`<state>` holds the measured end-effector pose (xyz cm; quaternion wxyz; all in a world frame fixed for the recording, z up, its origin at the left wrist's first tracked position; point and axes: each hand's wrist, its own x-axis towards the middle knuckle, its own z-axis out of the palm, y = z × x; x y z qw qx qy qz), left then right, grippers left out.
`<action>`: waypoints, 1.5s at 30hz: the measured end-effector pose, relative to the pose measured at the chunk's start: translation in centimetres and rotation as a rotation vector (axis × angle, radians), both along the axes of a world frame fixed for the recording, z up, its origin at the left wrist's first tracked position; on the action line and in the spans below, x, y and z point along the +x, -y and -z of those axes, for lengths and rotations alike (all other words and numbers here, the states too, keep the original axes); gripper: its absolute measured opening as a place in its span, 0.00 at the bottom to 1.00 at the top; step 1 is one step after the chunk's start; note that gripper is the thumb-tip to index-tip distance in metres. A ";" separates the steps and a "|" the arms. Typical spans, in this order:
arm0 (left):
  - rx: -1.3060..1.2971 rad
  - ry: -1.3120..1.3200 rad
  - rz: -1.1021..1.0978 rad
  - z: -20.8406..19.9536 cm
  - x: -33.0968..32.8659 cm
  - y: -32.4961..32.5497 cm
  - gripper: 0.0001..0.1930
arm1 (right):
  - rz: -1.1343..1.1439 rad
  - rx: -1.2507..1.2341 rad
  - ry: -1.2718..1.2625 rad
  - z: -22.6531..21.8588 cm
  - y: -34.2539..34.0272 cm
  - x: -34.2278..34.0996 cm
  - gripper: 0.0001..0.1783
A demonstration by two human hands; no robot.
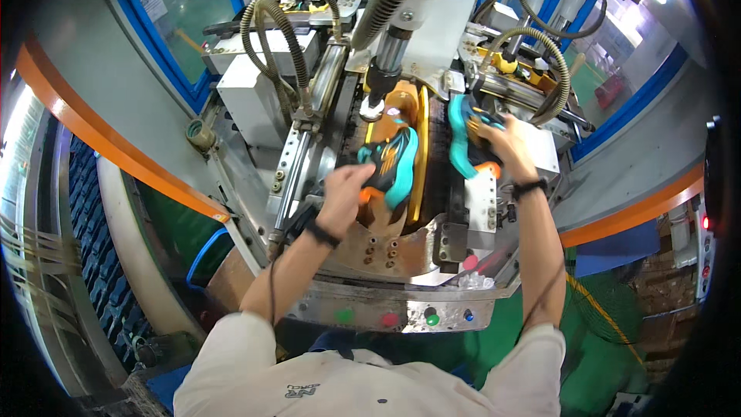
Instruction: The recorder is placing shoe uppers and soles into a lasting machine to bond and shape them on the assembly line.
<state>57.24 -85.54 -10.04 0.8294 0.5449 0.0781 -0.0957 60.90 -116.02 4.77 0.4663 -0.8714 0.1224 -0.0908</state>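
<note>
The left hand [345,194] reaches in from 8 o'clock, its grip closed on the near end of the first sports shoe [401,172], a dark upper with a teal sole. This shoe is located over the machine's central channel [383,221], with the press rod [385,69] at 12 o'clock; contact with the channel cannot be determined. The second sports shoe [460,143], in matching colours, is at 2 o'clock from the first. The right hand [506,143], at its 3 o'clock side, has its grip clamped on the upper. A control panel [324,311] lies at 6 o'clock.
</note>
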 end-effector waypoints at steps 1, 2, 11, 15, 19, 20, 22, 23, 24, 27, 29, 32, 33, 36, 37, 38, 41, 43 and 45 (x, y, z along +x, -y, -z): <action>0.037 -0.017 0.004 -2.9 -3.5 -1.0 0.11 | 0.003 -0.323 0.019 1.5 -0.6 2.8 0.28; -0.006 -0.034 0.025 -5.1 -6.7 -2.8 0.12 | -0.128 -0.265 -0.265 3.1 -1.6 6.6 0.31; 0.248 -0.158 -0.452 -13.0 -28.6 -15.9 0.08 | 0.106 -0.657 -0.111 18.1 -15.1 13.4 0.19; 0.220 -0.112 -0.876 -10.8 -34.4 -16.2 0.08 | -0.022 -0.534 -0.234 16.9 -16.0 13.5 0.32; 0.151 -0.153 -0.979 -8.6 -36.8 -16.1 0.07 | -0.120 -0.650 0.431 9.6 -8.2 19.2 0.35; 0.144 -0.202 -1.045 -8.9 -37.1 -15.5 0.08 | -0.096 -0.470 0.554 5.1 -8.9 19.5 0.35; 0.158 -0.208 -1.052 -9.1 -36.8 -14.5 0.08 | -0.069 -0.073 0.631 -2.8 -7.8 21.6 0.34; 0.148 -0.211 -1.043 -8.7 -36.8 -14.3 0.07 | -0.159 0.044 0.774 -5.8 -8.3 23.1 0.32; 0.144 -0.214 -1.040 -8.5 -36.8 -14.3 0.07 | -0.254 0.169 0.912 -7.3 -9.2 24.0 0.29; 0.136 -0.209 -1.048 -8.7 -36.4 -13.5 0.07 | -0.290 0.117 0.877 -9.0 -9.8 25.5 0.26; 0.162 -0.255 -1.113 -9.5 -36.0 -12.2 0.07 | -0.264 0.060 0.906 -9.5 -10.8 25.1 0.25; 0.180 -0.251 -1.192 -9.4 -35.7 -11.7 0.08 | -0.269 -0.022 0.886 -9.7 -10.7 25.6 0.22; 0.177 -0.252 -1.142 -9.5 -35.9 -11.8 0.07 | -0.271 -0.048 0.872 -9.2 -10.4 26.0 0.21; 0.205 -0.229 -1.067 -9.5 -36.5 -12.5 0.07 | -0.262 -0.057 0.900 -9.3 -11.2 25.6 0.18; 0.205 -0.224 -1.058 -9.4 -37.0 -12.6 0.07 | -0.260 -0.075 0.901 -9.5 -11.1 25.2 0.17; 0.205 -0.232 -1.060 -9.3 -37.1 -12.6 0.07 | -0.265 -0.092 0.898 -10.2 -11.2 25.6 0.17; 0.139 -0.173 -1.031 -9.6 -35.7 -12.3 0.07 | -0.266 -0.171 0.819 -10.1 -10.7 25.8 0.14; 0.092 -0.130 -0.976 -8.5 -36.0 -12.6 0.06 | -0.219 -0.298 0.796 -9.5 -8.6 24.4 0.12; 0.089 -0.120 -0.952 -8.0 -36.7 -12.2 0.06 | -0.129 -0.536 0.981 -7.2 -6.8 19.6 0.10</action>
